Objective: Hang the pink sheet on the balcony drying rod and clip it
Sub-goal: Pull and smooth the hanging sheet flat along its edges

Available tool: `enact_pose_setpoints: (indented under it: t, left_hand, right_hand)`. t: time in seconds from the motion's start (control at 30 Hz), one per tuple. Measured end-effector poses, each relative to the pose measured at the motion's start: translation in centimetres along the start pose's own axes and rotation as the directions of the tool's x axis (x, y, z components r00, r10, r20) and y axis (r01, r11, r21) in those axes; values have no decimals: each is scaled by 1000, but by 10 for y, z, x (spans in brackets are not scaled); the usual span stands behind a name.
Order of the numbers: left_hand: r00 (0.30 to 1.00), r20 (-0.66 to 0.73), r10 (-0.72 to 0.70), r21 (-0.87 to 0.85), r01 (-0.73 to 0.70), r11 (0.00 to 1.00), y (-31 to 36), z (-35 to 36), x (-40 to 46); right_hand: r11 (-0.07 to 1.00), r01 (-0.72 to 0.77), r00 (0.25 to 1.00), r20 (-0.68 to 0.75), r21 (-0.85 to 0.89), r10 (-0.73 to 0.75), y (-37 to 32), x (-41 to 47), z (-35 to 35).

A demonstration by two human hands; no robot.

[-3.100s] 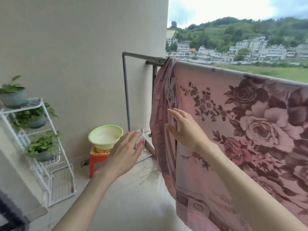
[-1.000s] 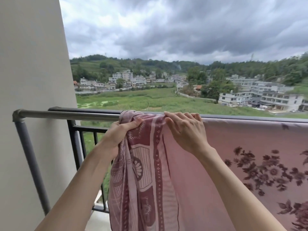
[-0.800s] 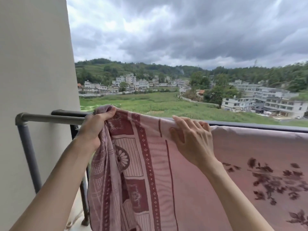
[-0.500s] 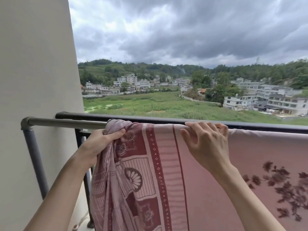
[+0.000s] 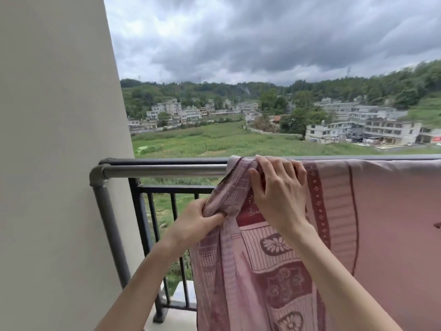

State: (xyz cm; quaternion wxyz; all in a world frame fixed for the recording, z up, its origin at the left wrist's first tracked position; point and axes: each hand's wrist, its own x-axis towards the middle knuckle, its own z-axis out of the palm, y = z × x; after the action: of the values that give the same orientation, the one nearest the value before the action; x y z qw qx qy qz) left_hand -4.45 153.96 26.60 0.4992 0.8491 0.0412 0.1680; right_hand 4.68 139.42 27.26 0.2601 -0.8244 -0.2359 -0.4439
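Note:
The pink sheet (image 5: 386, 223), with dark red flower and border patterns, hangs over the grey metal drying rod (image 5: 162, 170) and runs off to the right. Its left edge is bunched into folds. My left hand (image 5: 198, 223) grips that bunched edge a little below the rod. My right hand (image 5: 279, 187) is closed over the sheet's top fold right on the rod. No clip is in view.
A black balcony railing (image 5: 145, 211) stands just behind the rod. The rod bends down into a grey post (image 5: 107, 223) against the beige wall (image 5: 52, 163) on the left. Fields, houses and hills lie beyond under a cloudy sky.
My left hand has dropped from the rod to hold the bunched edge lower down. The sheet's left edge now sits farther right on the rod, leaving more bare rod. My right hand stays on top.

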Motion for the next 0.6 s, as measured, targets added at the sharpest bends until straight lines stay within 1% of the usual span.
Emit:
enact_pose_setpoints:
  t: [0.1, 0.2, 0.3, 0.37, 0.4, 0.47, 0.5, 0.53, 0.57, 0.6]
  left_hand:
    - [988, -108, 112, -41, -117, 992, 10, -32, 8]
    - [965, -182, 189, -70, -205, 976, 31, -60, 18]
    - [938, -303, 169, -169, -227, 959, 39, -83, 32]
    - [934, -341, 105, -194, -179, 965, 26, -95, 38]
    - [945, -322, 64, -180, -128, 975, 15, -100, 40]
    - [978, -211, 1, -79, -18, 997, -8, -108, 35]
    - [988, -155, -21, -12, 19, 1000, -16, -112, 31]
    - [991, -124, -42, 11, 44, 999, -22, -116, 27]
    - [993, -110, -52, -22, 50, 999, -25, -121, 25]
    - [995, -88, -55, -89, 48, 995, -24, -126, 22]
  right_hand:
    - [998, -21, 1000, -23, -60, 19, -1, -2, 4]
    - [993, -40, 999, 7, -107, 41, -2, 1, 4]
    - [989, -75, 994, 69, -130, 85, -4, 6, 5]
    - [987, -95, 991, 79, -132, 105, -6, 7, 4]
    - [987, -108, 990, 83, -122, 118, -9, 8, 2]
    - [986, -143, 983, 103, -86, 151, -19, 10, 0]
    - [987, -147, 981, 119, -62, 154, -26, 11, 0]
    - [991, -131, 981, 139, -34, 135, -35, 13, 1]
    - [995, -95, 982, 163, 1, 94, -45, 15, 3]
    - [998, -48, 982, 185, 45, 39, -56, 17, 5]
